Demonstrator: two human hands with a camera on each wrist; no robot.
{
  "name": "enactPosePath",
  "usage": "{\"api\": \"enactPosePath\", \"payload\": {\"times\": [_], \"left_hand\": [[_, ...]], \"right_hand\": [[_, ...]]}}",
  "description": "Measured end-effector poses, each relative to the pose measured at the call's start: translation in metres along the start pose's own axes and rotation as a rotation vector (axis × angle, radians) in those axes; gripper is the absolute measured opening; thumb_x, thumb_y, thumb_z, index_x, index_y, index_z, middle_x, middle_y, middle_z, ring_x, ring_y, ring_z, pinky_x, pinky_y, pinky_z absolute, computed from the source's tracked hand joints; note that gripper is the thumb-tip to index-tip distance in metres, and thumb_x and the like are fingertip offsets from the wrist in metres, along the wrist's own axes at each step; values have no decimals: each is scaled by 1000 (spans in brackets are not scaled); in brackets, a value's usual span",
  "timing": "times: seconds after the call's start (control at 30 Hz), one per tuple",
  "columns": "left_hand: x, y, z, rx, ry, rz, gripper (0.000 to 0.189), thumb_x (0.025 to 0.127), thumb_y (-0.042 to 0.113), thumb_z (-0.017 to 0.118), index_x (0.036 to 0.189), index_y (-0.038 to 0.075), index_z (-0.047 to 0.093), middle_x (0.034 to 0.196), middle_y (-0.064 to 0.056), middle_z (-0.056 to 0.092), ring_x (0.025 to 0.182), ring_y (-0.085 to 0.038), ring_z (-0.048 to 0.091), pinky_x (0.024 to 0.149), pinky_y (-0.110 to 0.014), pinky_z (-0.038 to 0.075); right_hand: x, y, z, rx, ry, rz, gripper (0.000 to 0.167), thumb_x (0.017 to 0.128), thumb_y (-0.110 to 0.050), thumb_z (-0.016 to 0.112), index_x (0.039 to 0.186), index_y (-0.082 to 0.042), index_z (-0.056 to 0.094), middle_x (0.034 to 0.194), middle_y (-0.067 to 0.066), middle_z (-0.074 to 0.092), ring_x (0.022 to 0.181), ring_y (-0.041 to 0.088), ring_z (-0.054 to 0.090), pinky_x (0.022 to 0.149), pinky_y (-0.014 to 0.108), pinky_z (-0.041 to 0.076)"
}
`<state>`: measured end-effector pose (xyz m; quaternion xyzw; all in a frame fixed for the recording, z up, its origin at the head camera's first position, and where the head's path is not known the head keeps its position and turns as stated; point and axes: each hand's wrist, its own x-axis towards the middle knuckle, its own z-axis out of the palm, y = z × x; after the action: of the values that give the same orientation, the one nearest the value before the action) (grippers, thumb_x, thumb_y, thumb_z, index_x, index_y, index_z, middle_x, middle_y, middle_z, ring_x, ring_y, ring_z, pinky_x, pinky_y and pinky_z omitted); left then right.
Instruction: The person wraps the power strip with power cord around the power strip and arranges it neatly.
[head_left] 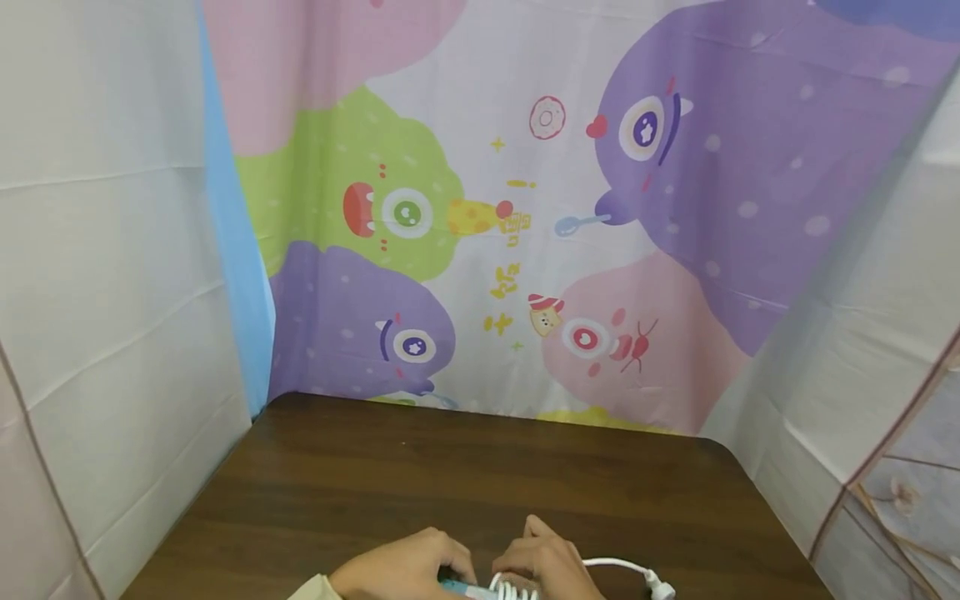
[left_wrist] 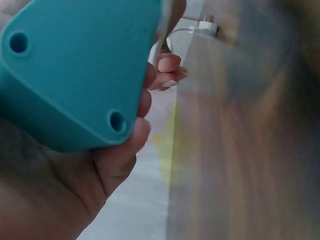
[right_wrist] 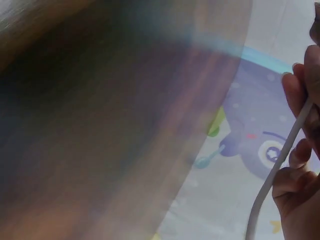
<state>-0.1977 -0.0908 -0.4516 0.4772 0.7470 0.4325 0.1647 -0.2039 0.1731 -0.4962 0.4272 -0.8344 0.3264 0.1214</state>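
Low in the head view, my left hand (head_left: 405, 565) grips a teal plastic power strip (left_wrist: 80, 70). Its smooth underside with recessed screw holes fills the upper left of the left wrist view, with fingers curled around its edge. White power cord (head_left: 517, 591) lies in several loops at the strip's end, beside my right hand (head_left: 553, 567). That hand holds the cord (right_wrist: 267, 187), which runs through its curled fingers in the right wrist view. A free stretch of cord leads right to a white plug (head_left: 662, 588). The strip's lower part is cut off by the head view's edge.
Both hands are over the near part of a dark brown wooden table (head_left: 450, 475) with rounded far corners. A curtain (head_left: 487, 367) with cartoon monsters hangs behind it. Pale cloth (head_left: 120, 292) hangs at the left, and more cloth (head_left: 810, 400) at the right.
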Motion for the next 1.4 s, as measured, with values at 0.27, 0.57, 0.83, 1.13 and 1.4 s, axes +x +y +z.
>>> {"api": "enactPosePath", "payload": {"times": [0.27,0.57,0.83,1.13,1.4], "left_hand": [[-1,8,-1,205,52,-95,22,92,39,76,95,18,79,84,23,58,69,8,50,60,-17,47],[3,11,15,426,156,-278,30,82,53,82,81,24,76,72,21,49,57,2,41,50,-21,38],[7,6,20,606,216,-254,34,83,55,80,77,23,72,71,19,43,57,2,40,49,-20,38],[11,1,21,763,300,-311,55,81,71,73,83,16,73,76,14,50,63,-3,44,50,-25,39],[14,1,19,862,451,-356,57,81,71,72,83,14,72,79,8,56,66,-9,48,48,-25,35]], "right_hand": [[14,-13,-14,-142,-35,40,11,85,-38,78,91,-30,82,84,-27,68,69,-6,28,54,13,34],[19,-27,-17,-247,-33,153,10,87,-43,75,87,-33,79,80,-27,61,69,-3,31,51,16,34],[21,-34,-18,-293,-40,175,6,95,-29,75,93,-27,81,84,-22,63,71,-2,32,52,16,35],[27,-44,-23,-260,-22,277,16,94,-34,75,90,-21,81,79,-21,61,68,0,35,53,19,38],[30,-46,-21,-334,123,262,14,92,-32,78,88,-19,80,77,-19,63,69,-2,39,52,18,38]]}}
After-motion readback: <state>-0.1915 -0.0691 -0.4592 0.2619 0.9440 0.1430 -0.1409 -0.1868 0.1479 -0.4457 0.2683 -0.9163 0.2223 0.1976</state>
